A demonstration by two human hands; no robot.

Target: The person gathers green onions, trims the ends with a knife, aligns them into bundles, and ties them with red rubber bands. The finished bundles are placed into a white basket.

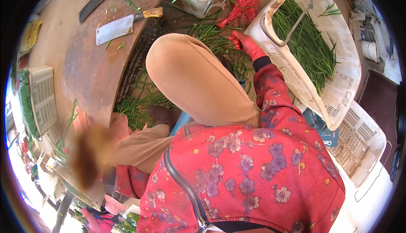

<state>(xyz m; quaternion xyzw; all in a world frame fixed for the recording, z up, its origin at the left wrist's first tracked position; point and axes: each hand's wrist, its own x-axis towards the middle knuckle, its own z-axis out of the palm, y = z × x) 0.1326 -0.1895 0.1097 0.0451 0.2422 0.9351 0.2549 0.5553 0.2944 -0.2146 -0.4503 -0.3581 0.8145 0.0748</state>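
My right hand [245,44], in a red glove, reaches down beside a white plastic crate [272,53]. Its fingers are curled, and whether they hold anything cannot be made out. Just beyond the fingertips lies a bundle of red plastic twine [242,7]. Loose green stalks and leaves [215,36] are strewn on the floor beneath the hand. Long green leaves, like garlic chives [301,39], fill part of the crate. My left hand is out of sight; its sleeve [131,180] ends behind a blurred brown thing [87,160] close to the camera.
A cleaver [115,29] with a wooden handle lies on a worn wooden board [92,64], near a dark flat block [92,6]. Another crate [196,3] holds green stalks at the top. A white crate [364,144] stands at right. Pink material [119,125] lies by the board's near end.
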